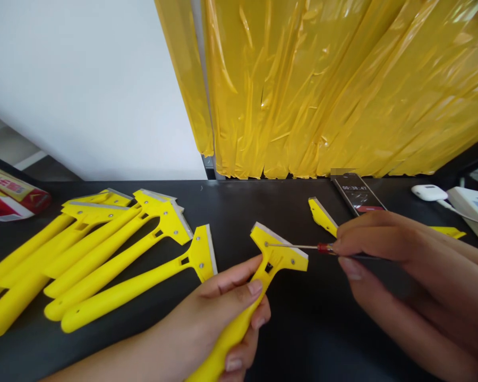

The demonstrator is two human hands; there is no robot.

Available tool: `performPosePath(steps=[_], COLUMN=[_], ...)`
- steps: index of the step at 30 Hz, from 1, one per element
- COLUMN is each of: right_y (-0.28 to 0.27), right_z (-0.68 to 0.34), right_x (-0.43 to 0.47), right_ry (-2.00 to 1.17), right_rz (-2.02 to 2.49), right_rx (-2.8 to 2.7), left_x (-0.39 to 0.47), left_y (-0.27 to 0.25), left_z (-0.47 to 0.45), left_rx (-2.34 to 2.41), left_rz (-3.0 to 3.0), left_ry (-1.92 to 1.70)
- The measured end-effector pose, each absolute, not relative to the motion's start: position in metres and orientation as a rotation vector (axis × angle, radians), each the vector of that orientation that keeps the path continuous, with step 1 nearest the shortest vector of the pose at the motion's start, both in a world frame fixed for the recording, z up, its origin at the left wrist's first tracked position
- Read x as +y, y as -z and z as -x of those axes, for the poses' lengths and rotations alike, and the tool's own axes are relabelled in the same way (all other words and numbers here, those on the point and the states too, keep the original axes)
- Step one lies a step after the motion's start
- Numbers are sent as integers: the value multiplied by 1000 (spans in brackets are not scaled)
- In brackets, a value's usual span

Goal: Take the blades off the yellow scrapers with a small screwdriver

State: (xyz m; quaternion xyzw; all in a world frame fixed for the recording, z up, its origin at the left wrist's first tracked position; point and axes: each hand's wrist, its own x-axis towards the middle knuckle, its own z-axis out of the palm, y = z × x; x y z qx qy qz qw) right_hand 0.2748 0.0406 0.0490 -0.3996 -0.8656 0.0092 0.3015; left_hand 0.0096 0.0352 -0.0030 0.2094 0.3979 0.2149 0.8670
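Currently left hand (227,307) is clamped on a yellow scraper (263,276) by the handle, right hand (386,249) pinching a red-handled screwdriver (302,246), tip on the left head screw; right screw looks untouched. Finished-looking scrapers (103,254) piled left of the left hand on the bench (322,329). One more scraper (322,216) and a phone (358,193) beyond the right hand; nothing blocking.

A yellow plastic scraper (271,260) with a wide head and a metal blade along its top edge is held tilted above the black table, handle pointing down. A thin screwdriver (302,246) with a red handle lies level, its tip on a screw in the scraper's head.
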Motion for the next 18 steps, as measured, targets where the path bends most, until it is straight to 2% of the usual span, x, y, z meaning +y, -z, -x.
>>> performPosePath(steps=[18], right_y=[-44], right_z=[-279], right_x=[34], right_ry=[-22], right_rz=[1082], right_rx=[-2276], left_x=[29], left_y=[9], left_z=[-7], left_rx=[808], left_rz=[-560], left_ry=[-407])
